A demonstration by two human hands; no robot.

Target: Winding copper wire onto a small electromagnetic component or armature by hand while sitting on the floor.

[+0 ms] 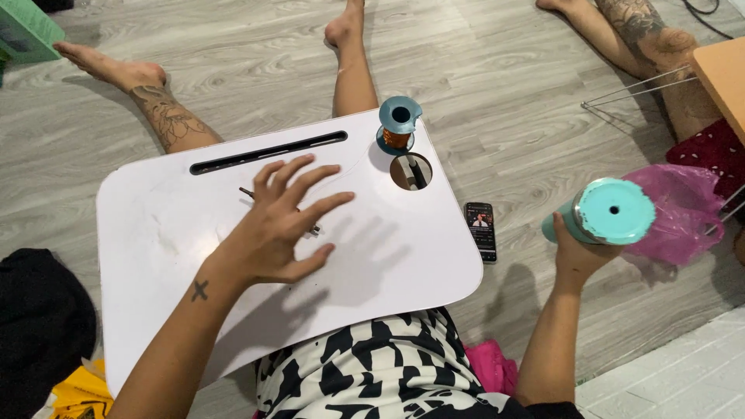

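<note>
The white worktop [403,256] is being kept mostly bare, with open room toward its near edge. A copper wire spool [399,124] is standing at its far corner, beside a round hole. The left hand [279,225] is being held over the worktop's middle, fingers spread, above a small metal tool [247,192]. Right of the worktop, above the grey wood floor [504,85], a teal spool [609,213] is being gripped by the raised right hand [578,248].

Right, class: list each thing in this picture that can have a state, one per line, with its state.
Left hand: open, fingers spread, over a small metal tool on the white lap desk.
Right hand: gripping a large teal spool, raised off the desk.
Copper wire spool: upright on the desk.
Phone: on the floor, screen lit.
</note>
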